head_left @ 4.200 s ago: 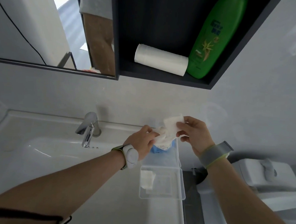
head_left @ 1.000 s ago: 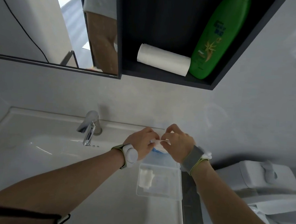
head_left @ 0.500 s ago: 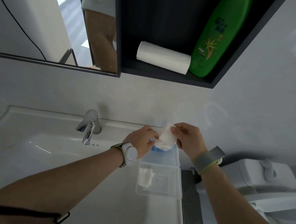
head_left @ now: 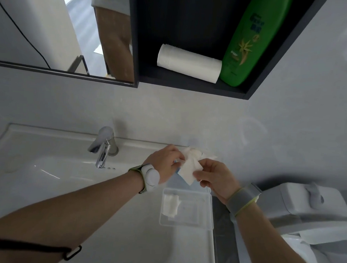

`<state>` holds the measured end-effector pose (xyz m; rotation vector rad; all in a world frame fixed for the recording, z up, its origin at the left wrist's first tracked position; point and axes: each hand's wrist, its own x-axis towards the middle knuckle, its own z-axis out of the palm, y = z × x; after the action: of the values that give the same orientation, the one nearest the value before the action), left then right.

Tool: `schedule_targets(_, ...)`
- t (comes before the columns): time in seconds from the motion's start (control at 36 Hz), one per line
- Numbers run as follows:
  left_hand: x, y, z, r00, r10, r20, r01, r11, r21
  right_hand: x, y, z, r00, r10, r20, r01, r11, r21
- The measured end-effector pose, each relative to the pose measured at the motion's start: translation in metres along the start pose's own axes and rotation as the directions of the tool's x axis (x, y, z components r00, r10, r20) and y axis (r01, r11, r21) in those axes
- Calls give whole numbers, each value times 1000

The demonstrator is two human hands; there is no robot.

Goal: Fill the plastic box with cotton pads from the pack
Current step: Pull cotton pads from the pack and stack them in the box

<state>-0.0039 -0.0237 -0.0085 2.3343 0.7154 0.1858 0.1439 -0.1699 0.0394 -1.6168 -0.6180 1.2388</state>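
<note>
A cotton pad (head_left: 189, 168) is pinched by the right hand (head_left: 216, 179) while the pack (head_left: 191, 152) is gripped by the left hand (head_left: 166, 161); lowering into the plastic box (head_left: 186, 224) at centre frame likely follows.

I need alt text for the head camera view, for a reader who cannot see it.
Two hands work over a sink counter: the left hand holds a pack while the right hand pinches a white cotton pad. Below them a clear plastic box holds a few pads.
</note>
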Motion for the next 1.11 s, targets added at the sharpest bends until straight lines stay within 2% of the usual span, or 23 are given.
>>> schedule_targets(0.19,0,0,0,1000,16,-1,-16,1000,11,-3,22,-1,997,28,-68,-32,998,-60)
schedule_targets(0.31,0,0,1,1000,15,-3,-15,1000,17,-8,43,4,993,98,-65,-103,991,-80)
schedule_targets(0.42,0,-2,1,1000,14,-5,-14,1000,24,-15,64,16,981,192,-33,-195,961,-198)
schedule_targets(0.56,0,0,1,1000,15,9,-16,999,34,-13,87,36,957,270,-102,-288,917,-274)
schedule_targets(0.64,0,0,1,1000,18,17,-18,999,43,-11,95,43,953,265,-144,-299,896,-328)
schedule_targets(0.83,-1,1,1,1000,17,19,-18,999,46,-4,100,53,927,257,-273,-338,887,-314)
schedule_targets(1.0,-1,1,1,1000,21,16,-22,999,46,1,109,57,926,186,-329,-343,780,-524)
schedule_targets(1.11,-1,2,-1,1000,16,21,-17,999,44,0,109,59,934,148,-325,-325,730,-601)
